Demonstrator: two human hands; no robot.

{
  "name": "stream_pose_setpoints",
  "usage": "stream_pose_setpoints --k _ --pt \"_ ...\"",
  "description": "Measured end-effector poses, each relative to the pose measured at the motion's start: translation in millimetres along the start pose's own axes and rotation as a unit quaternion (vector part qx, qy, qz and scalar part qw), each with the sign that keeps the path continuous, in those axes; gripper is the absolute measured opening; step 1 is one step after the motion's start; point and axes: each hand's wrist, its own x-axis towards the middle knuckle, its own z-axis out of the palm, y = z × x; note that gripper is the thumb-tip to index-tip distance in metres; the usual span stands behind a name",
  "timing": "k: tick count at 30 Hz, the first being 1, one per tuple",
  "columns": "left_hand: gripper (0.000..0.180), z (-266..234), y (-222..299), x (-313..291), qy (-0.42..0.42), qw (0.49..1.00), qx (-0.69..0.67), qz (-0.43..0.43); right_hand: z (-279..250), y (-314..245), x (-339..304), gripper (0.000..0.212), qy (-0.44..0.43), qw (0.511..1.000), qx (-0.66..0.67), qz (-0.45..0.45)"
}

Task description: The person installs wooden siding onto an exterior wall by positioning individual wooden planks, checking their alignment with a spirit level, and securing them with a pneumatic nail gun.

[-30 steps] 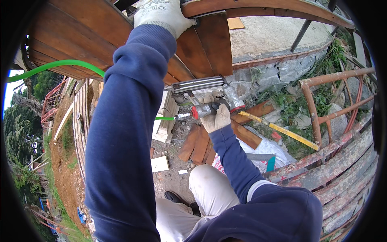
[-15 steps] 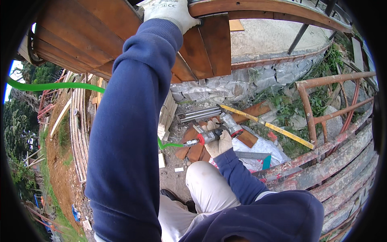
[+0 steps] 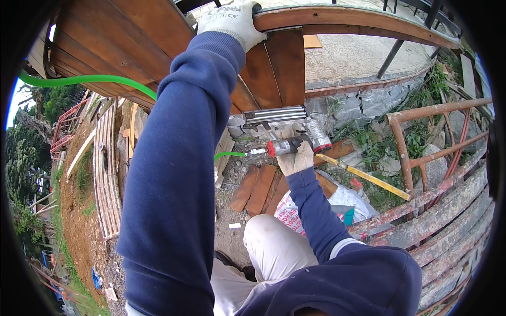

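My left hand (image 3: 227, 25), in a white knit glove, is closed over the curved wooden rail (image 3: 337, 21) at its left end, thumb on the near side. Some of its fingers are hidden behind the wood. Brown vertical boards (image 3: 282, 68) hang below the rail. Lower down, my right hand (image 3: 296, 157), also gloved, is wrapped round the handle of a nail gun (image 3: 319, 134). Silver tape covers part of the tool's body, and its ends are red and black. A green air hose (image 3: 231, 154) joins the handle through a metal fitting.
Loose brown boards (image 3: 258, 187) lie on the ground beside a white printed sack (image 3: 290, 213). A yellow level-like bar (image 3: 369, 179) lies at the right, near a rusty pipe frame (image 3: 403, 152). Metal bars (image 3: 275, 115) rest by the stone wall (image 3: 345, 105). Weathered planks (image 3: 421, 242) run at lower right.
My right hand has raised the nail gun up and to the right, closer to the hanging boards. My left hand keeps its hold on the rail; the view has shifted slightly.
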Motion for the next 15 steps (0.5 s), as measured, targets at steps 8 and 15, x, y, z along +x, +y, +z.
stream_pose_setpoints --k 8,15 --pt "0.07 5 -1 0 -0.017 0.999 0.026 -0.024 1 9 22 0.051 -0.013 0.999 0.004 -0.039" --pt "0.069 1 -2 -2 -0.029 0.999 0.016 -0.015 19 13 8 0.055 -0.032 0.999 -0.013 -0.033"
